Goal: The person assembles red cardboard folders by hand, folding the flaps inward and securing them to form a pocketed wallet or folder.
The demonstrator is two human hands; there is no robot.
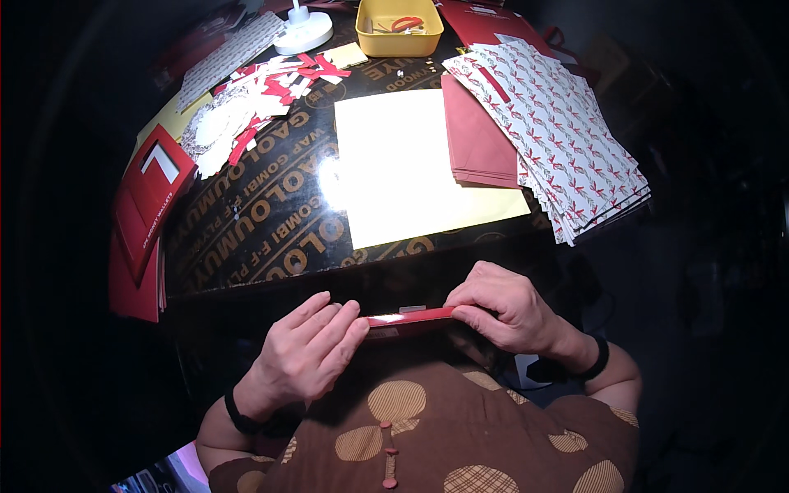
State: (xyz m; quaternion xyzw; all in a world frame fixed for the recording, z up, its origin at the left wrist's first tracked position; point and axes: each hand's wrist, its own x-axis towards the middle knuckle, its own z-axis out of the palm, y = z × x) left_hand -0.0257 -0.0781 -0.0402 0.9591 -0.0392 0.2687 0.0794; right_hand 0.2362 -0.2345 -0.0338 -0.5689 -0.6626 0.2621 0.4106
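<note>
Bench [263, 214]: dark and glossy with pale lettering printed across it, and a bright glare spot near the middle.
Yellow sheet [403, 164]: large, pale, lying flat in the centre of the bench, well beyond the hands.
Maroon envelopes [477, 144]: a stack resting on the right edge of the yellow sheet, partly tucked under the patterned stack.
Patterned stack [567, 140]: fanned white sheets with a red and grey motif, filling the right side of the bench and overhanging its edge.
Yellow tray [399, 29]: at the far edge, holding small items including something red.
White lamp base [302, 33]: just left of the tray.
Scraps [246, 107]: a heap of red and white paper strips at the far left.
Red box [152, 197]: at the left edge, leaning over a red pile.
Red piece [408, 319]: thin, flat, seen edge-on, held level below the near edge of the bench, close to the body; a light strip shows along its top.
Left hand [308, 353]: fingers curled over the left end of the red piece, gripping it.
Right hand [505, 308]: fingers closed over its right end, pinching it.
In the way: nothing lies between the hands and the bench's near edge.
</note>
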